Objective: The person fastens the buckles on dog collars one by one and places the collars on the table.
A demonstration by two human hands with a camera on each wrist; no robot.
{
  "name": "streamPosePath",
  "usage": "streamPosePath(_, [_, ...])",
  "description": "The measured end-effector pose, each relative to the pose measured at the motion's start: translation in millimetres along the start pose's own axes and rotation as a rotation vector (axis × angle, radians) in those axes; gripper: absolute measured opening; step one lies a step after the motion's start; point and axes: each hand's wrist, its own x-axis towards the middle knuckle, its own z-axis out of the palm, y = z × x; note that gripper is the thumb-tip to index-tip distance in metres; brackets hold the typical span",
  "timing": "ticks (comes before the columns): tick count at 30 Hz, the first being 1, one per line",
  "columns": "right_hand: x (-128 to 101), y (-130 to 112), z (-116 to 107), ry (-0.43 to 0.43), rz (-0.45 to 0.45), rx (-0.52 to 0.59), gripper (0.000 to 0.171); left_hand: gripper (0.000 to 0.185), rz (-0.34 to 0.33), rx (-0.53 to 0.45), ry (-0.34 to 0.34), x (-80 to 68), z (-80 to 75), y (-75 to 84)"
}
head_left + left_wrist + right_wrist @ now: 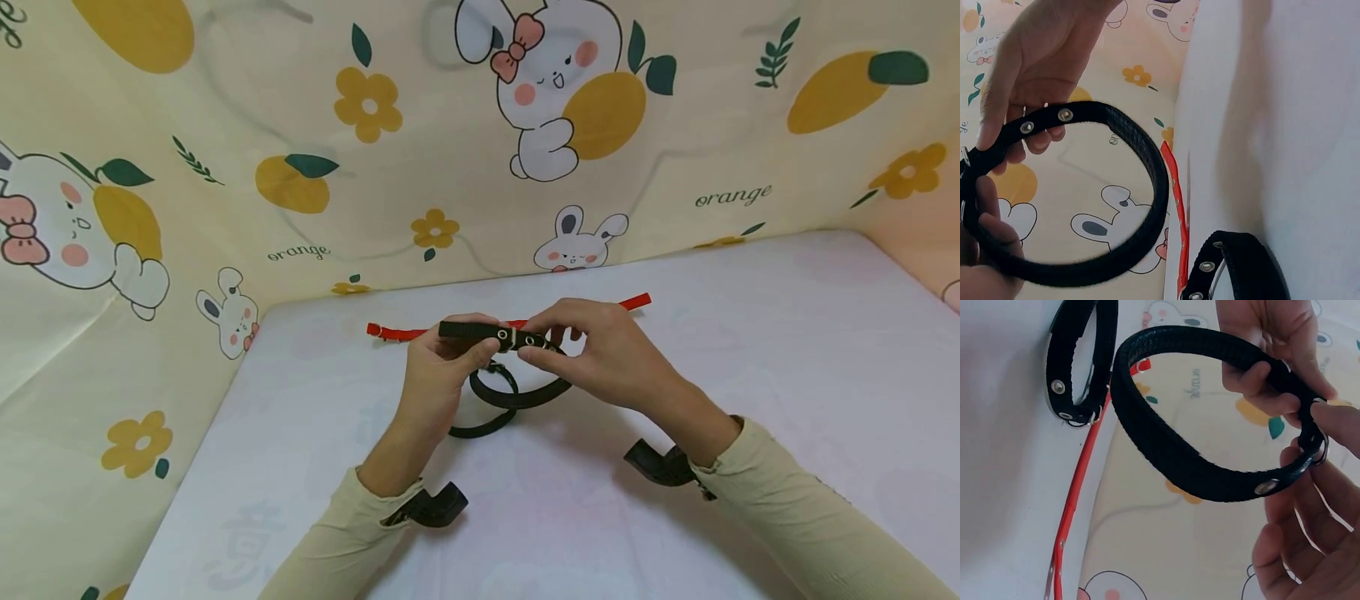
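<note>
Between both hands is a black collar [528, 398] with a metal buckle [513, 337] and metal eyelets, bent into a ring. My left hand [438, 367] pinches it just left of the buckle, thumb in front. The right hand [611, 354] pinches the eyelet strap on the other side. Part of the strap goes through the buckle, and its end points left. In the left wrist view the ring of the collar [1159, 187] hangs clear of the table. A second black collar [480, 432], also looped, rests on the table below. Fingers partly hide the buckle in both wrist views.
Behind the hands a red collar [405, 335] lies stretched across the white table [555, 525]. A printed cloth backdrop [450, 167] rises at the table's back and left edges. Black devices [438, 507] are strapped at both wrists.
</note>
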Motion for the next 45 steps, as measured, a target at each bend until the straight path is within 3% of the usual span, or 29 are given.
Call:
streamPosePath(5, [1.0, -2.2, 1.5, -0.041, 0.021, -0.005, 0.025, 0.025, 0.007, 0.026, 0.013, 1.1, 1.4, -0.3])
streamPosePath(11, [1.3, -2.6, 2.0, -0.013, 0.033, -0.026, 0.022, 0.023, -0.008, 0.032, 0.042, 1.2, 1.6, 2.3])
streamPosePath(20, [1.9, -1.1, 1.6, 0.015, 0.032, -0.02, 0.022, 0.026, -0.014, -0.015, 0.061, 1.4, -2.1, 4.5])
streamPosePath(25, [2.1, -0.7, 0.4, 0.012, 0.042, -0.016, 0.023, 0.013, -0.025, -0.052, 0.065, 1.4, -2.6, 6.2])
streamPosePath(33, [0.9, 0.5, 1.0, 0.009, 0.037, -0.007, 0.023, 0.018, -0.054, -0.079, 0.078, 0.8, 1.4, 5.8])
streamPosePath(40, [0.2, 2.3, 1.9, 0.091, 0.004, 0.025, 0.019, 0.027, -0.042, -0.057, 0.054, 0.6, 0.5, 3.1])
streamPosePath(45, [1.7, 2.6, 0.3, 0.154, 0.039, 0.064, 0.017, 0.031, -0.034, -0.008, 0.013, 1.3, -0.8, 1.4])
